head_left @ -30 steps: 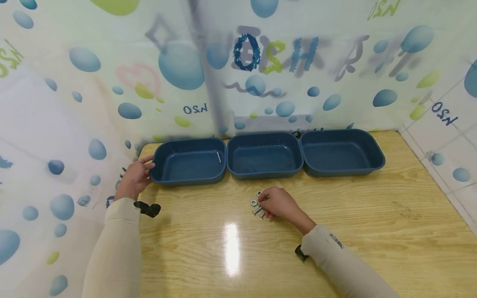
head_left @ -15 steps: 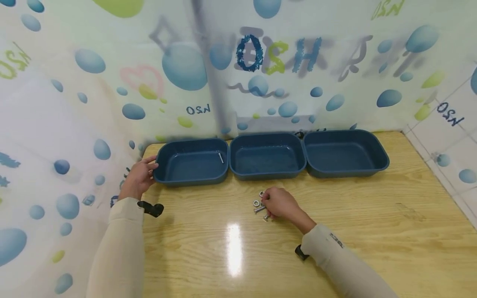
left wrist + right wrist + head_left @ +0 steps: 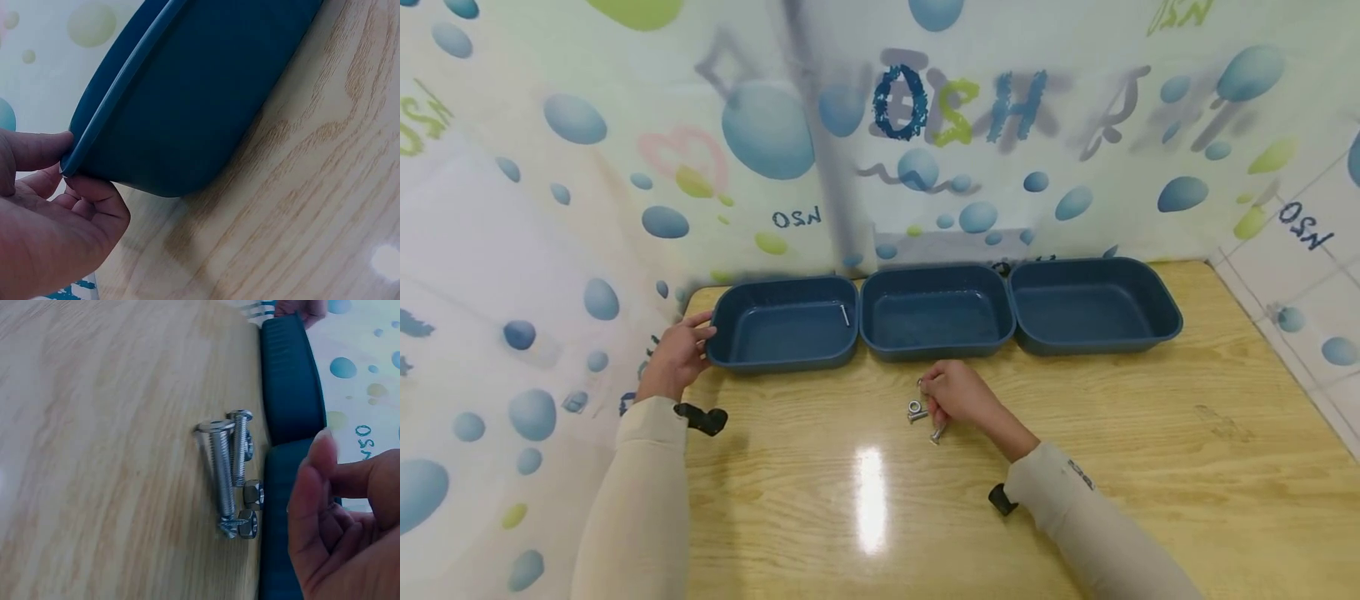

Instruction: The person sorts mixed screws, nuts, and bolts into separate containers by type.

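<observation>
Left hand: at the table's left edge; thumb on the rim of the left tray, fingers curled under its wall, pinching it; the wrist view shows the same grip on the rim; no shift from a second ago, so it looks to be steadying the tray.

Left tray: one screw leans against its right inner wall; nothing else visible in it.

Middle tray: touching the left one; looks bare inside.

Hardware: a small heap of bolts and nuts on the table, just in front of the middle tray; the wrist view shows two long bolts lying side by side, a short screw and at least two nuts against them.

Right hand: a second ago it lay low over the heap; now it sits a little nearer the trays with fingers curled; in the wrist view thumb and fingertips are drawn together just beside the heap; whether a small piece sits between them I cannot tell; my guess is that a piece is being picked out for a tray.

Right tray: touching the middle one; looks bare, well apart from both hands.
</observation>
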`<state>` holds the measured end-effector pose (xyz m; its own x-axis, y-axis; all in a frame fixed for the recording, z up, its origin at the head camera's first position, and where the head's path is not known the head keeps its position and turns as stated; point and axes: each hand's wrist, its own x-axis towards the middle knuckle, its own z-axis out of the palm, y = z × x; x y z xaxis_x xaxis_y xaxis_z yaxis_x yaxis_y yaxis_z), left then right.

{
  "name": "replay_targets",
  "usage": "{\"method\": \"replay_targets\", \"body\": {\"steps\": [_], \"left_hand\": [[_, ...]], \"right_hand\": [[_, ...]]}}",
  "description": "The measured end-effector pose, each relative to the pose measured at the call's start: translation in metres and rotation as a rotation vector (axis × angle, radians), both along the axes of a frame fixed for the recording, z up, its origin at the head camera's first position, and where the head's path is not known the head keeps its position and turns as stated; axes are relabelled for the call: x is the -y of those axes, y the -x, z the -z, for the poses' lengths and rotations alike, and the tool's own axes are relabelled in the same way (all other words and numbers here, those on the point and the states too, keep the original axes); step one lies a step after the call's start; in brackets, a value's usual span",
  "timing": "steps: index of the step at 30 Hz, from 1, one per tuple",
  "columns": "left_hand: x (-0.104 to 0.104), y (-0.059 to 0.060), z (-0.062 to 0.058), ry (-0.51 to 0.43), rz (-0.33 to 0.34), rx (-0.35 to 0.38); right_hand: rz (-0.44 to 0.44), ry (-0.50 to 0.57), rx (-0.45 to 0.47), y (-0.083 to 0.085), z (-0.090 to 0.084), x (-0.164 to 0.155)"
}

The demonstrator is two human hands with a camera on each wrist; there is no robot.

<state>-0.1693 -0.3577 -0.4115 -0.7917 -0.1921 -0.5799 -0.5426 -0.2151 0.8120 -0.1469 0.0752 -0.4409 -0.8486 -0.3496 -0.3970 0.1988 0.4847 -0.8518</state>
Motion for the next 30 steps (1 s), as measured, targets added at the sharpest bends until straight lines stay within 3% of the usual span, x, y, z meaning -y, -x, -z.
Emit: {"method": "replay_targets", "body": {"steps": [14, 30], "left_hand": [[-0.002, -0.001, -0.001, -0.015, -0.012, -0.003], [-0.001, 0.0, 0.001, 0.008, -0.012, -0.003]], "right_hand": [[-0.005, 0.2, 0.083, 0.009, -0.002, -0.003], [-0.054, 0.321, 0.093, 0.01, -0.02, 0.009]]}}
